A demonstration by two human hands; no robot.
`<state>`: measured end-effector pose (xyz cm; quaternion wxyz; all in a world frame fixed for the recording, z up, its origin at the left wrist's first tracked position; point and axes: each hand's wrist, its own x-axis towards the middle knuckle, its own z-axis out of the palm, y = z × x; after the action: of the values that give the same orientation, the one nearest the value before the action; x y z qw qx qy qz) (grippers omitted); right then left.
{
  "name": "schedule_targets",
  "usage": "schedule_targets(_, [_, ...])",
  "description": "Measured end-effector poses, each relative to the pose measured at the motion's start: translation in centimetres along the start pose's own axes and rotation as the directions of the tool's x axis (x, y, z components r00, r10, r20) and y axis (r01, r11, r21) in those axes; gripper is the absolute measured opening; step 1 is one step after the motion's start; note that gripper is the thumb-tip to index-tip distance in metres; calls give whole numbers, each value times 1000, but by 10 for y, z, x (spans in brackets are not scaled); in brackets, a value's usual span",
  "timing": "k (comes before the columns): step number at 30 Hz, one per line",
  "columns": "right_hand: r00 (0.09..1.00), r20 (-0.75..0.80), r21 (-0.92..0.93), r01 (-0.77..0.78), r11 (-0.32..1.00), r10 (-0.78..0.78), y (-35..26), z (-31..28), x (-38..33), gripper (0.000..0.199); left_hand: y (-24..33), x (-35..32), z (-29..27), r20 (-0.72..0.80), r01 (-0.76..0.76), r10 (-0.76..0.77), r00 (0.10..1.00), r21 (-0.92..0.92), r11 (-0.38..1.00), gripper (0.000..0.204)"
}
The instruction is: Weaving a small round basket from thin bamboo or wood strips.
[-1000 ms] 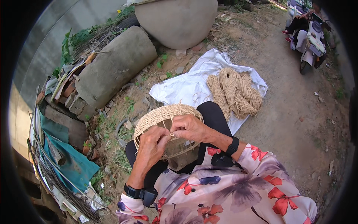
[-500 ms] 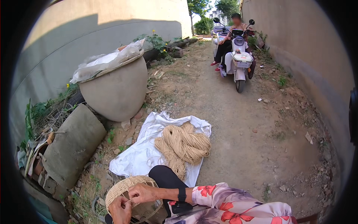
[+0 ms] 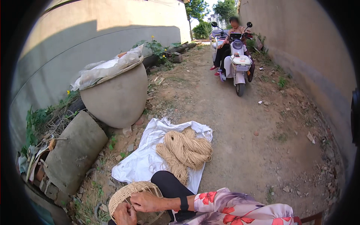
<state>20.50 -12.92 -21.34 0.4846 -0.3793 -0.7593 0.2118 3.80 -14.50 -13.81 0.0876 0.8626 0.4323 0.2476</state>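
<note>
Tan, rounded, woven-fibre basket (image 3: 120, 192) beside black-clad knee (image 3: 168, 181). Left hand (image 3: 125, 215) and right hand (image 3: 145, 201) meet over it, fingers pressed together; anything pinched too small to tell. Judged step: weaving; next move calls for steady fingertip control.

Outdoors, between a left wall (image 3: 108, 39), sunlit above a stepped shadow line and grey below, and a plain right wall (image 3: 300, 52), wholly shaded. Underfoot, a bare dirt path (image 3: 232, 142), with weeds (image 3: 282, 82) toward the edges. Beyond, in bright daylight, green trees (image 3: 197, 11) and tall buildings (image 3: 219, 21).
</note>
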Motion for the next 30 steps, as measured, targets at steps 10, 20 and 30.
schedule_targets(10, [989, -119, -127, 69, 990, -84, -6, 0, -8, 17, 0, -7, 18, -160, 47, -31, 987, 98, 994, 21])
schedule_targets(20, [992, -121, -22, 24, 999, -26, -5, 4, -12, 16, 1, -10, 26, -254, 99, -74, 964, 86, 991, 21])
schedule_targets(30, [999, 42, 58, -10, 998, 8, 2, -13, 5, 19, -1, -12, 23, -239, 17, -23, 971, -27, 999, 17])
